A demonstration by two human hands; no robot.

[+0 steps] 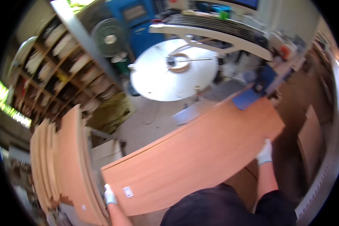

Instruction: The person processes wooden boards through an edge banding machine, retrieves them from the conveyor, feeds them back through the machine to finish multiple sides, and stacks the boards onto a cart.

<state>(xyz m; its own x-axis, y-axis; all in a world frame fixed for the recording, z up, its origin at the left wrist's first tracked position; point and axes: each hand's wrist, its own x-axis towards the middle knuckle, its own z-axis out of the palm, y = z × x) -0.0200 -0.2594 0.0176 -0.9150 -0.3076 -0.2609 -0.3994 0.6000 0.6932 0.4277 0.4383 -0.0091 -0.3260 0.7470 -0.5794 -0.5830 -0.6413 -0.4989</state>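
A long reddish-brown wooden panel stretches across the view in front of my body, its right end farther up than its left. A small white label is stuck near its left end. My left hand, in a white glove, grips the panel's left end. On the near edge toward the right end, my right hand, also white-gloved, is closed on the panel, with its fingertips on the top face. The undersides of both grips are hidden. A blue flat piece touches or overlaps the panel's far edge; I cannot tell which.
Stacked wooden panels stand close to the left. Ahead are a round white disc with a tape roll and a pale machine. A fan stands beside the wooden shelves. Another panel leans at the right.
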